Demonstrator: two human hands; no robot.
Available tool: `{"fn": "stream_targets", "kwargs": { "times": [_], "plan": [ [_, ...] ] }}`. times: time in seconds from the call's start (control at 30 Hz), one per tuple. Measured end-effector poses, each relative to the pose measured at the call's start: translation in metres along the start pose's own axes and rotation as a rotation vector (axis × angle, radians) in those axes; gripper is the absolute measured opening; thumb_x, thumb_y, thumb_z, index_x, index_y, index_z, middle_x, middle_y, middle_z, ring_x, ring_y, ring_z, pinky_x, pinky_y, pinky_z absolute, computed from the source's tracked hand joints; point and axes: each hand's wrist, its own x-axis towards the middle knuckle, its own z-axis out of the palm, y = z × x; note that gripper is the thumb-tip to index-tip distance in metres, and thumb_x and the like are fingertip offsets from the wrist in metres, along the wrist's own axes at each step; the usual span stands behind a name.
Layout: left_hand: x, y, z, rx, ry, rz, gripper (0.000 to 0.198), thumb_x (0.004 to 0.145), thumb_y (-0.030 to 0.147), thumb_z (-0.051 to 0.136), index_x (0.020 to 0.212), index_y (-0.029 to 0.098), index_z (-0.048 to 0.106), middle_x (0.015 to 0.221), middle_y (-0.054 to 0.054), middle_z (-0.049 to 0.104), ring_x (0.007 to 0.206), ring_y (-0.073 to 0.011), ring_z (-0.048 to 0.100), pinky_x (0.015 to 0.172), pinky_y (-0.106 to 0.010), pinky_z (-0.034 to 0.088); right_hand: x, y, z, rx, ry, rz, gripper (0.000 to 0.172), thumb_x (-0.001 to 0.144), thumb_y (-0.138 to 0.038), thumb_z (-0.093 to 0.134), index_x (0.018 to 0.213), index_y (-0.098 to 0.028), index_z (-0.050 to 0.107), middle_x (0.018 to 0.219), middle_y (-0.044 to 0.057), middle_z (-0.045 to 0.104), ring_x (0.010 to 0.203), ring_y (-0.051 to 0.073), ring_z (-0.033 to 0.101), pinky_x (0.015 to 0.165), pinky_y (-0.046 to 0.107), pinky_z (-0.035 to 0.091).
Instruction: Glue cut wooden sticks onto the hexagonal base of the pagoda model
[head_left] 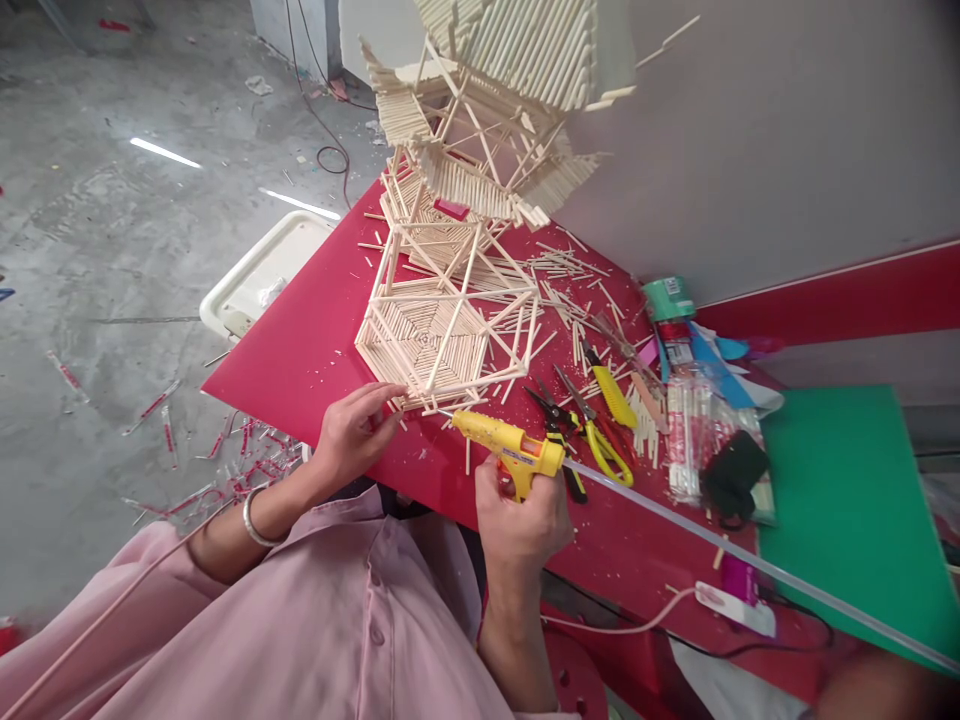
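Observation:
My right hand (pixel 525 520) is wrapped round the handle of a yellow hot glue gun (pixel 495 440), with a long clear glue stick (pixel 675 525) trailing out of its back. The gun's nozzle points left at the near bottom edge of a hexagonal frame (pixel 469 300) built from thin wooden sticks. At that frame's near left corner, my left hand (pixel 360 430) has its thumb and fingers closed on the edge; a stick may be pinched there, but the fingertips partly hide it. A spiral-patterned stick base (pixel 424 335) shows inside the frame.
Behind the frame rises a tiered stick model (pixel 487 130) with flared roofs. Loose sticks (pixel 570 265), black-handled cutters (pixel 551 410), yellow-handled pliers (pixel 604 450) and plastic packets (pixel 690 430) lie to the right on the red table (pixel 300 340). A white stool (pixel 262 265) stands beyond the left edge.

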Motion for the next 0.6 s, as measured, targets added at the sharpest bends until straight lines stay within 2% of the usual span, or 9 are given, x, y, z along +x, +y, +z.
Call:
{"fn": "stream_targets", "kwargs": {
  "times": [0.5, 0.6],
  "plan": [
    [-0.0003, -0.0001, -0.0001, -0.025, -0.003, -0.013, 0.029, 0.083, 0.009, 0.058, 0.108, 0.018, 0.067, 0.1, -0.007, 0.075, 0.07, -0.011, 0.068, 0.061, -0.02, 0.053, 0.0067, -0.003, -0.002, 0.014, 0.008, -0.012, 0.015, 0.081, -0.03, 0.066, 0.087, -0.017, 0.061, 0.065, 0.002, 0.064, 0.055, 0.018, 0.063, 0.053, 0.026, 0.048],
    [-0.0004, 0.0002, -0.0006, -0.025, -0.011, -0.011, 0.03, 0.082, 0.008, 0.058, 0.109, 0.017, 0.067, 0.1, -0.007, 0.076, 0.074, -0.0122, 0.069, 0.063, -0.021, 0.055, 0.0079, -0.0023, -0.0023, 0.016, 0.021, -0.026, 0.014, 0.082, -0.03, 0.065, 0.085, -0.018, 0.06, 0.063, 0.001, 0.063, 0.054, 0.017, 0.061, 0.053, 0.026, 0.046]
  ]
}}
